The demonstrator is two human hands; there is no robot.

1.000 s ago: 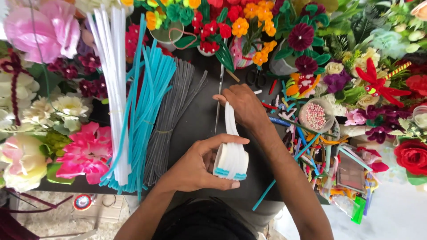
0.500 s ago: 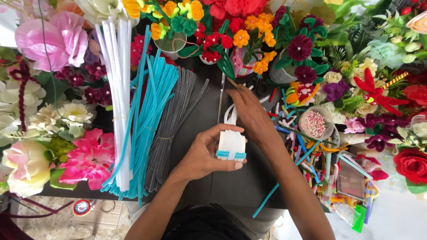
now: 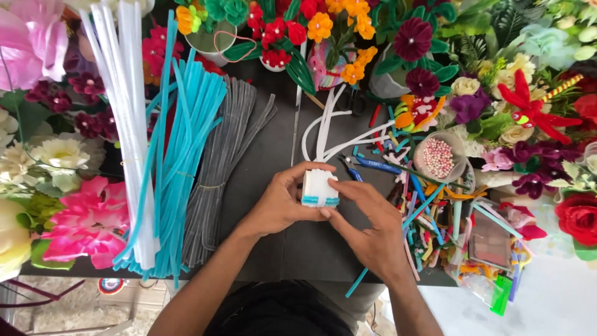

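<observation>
A dark tabletop [image 3: 267, 155] carries bundles of pipe cleaners laid side by side: white [image 3: 124, 99], turquoise [image 3: 180, 155], grey [image 3: 217, 168]; loose white stems [image 3: 329, 124], blue-handled pliers [image 3: 373, 165], a cup of pink beads [image 3: 438, 157] and coloured offcuts [image 3: 429, 218] lie right of centre.

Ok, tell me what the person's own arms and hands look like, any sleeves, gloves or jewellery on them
Both forearms are bare up to the bottom edge of the picture, with no sleeves showing. The left hand and the right hand wear no gloves. No rings, bracelets or watch can be seen on the fingers or wrists. The fingernails look short and unpainted, though they are small in this view.
</observation>
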